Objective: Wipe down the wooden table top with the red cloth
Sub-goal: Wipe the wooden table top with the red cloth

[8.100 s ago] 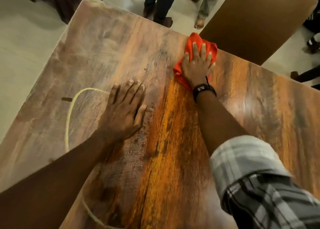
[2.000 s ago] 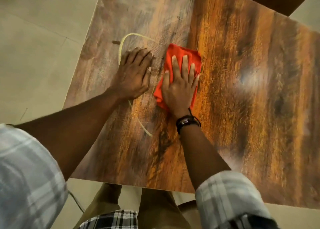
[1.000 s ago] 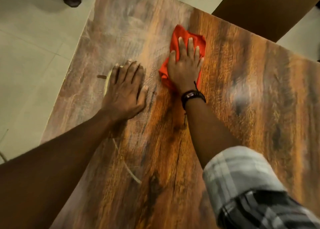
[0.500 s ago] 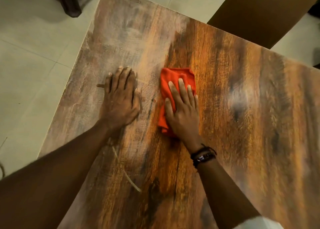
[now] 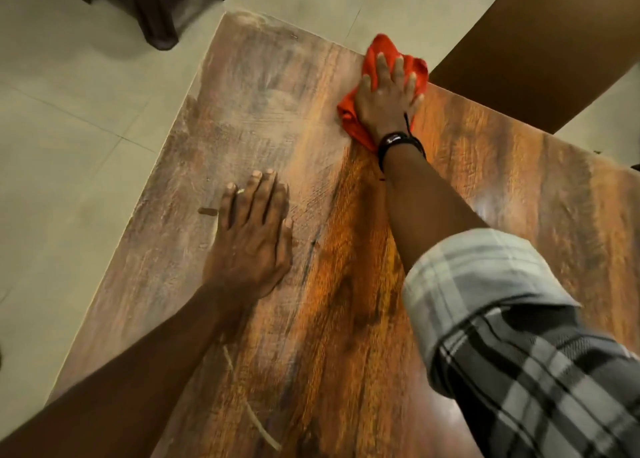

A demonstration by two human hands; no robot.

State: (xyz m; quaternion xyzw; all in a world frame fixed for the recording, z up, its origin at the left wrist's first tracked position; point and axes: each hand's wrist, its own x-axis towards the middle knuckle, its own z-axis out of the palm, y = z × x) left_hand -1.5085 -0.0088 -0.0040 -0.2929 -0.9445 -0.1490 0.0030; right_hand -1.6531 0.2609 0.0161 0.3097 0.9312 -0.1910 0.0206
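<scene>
The wooden table top point(image 5: 346, 284) fills most of the view, dull and dusty on its left part, glossy orange-brown to the right. My right hand point(image 5: 384, 101) presses flat on the red cloth point(image 5: 379, 50) at the table's far edge, fingers straight and spread, arm stretched forward. Part of the cloth hangs past the edge. My left hand point(image 5: 251, 236) rests flat on the table nearer to me, fingers straight, holding nothing. A pale curved line point(image 5: 252, 416) marks the wood beside my left forearm.
A brown board point(image 5: 540, 42) stands just beyond the far edge, to the right of the cloth. A dark furniture leg point(image 5: 156, 10) stands on the tiled floor point(image 5: 69, 146) at the upper left. A small dark mark point(image 5: 207, 211) lies by my left fingers.
My right hand has pushed the red cloth away from me, from the table's middle to its far edge. My left hand has stayed flat in place.
</scene>
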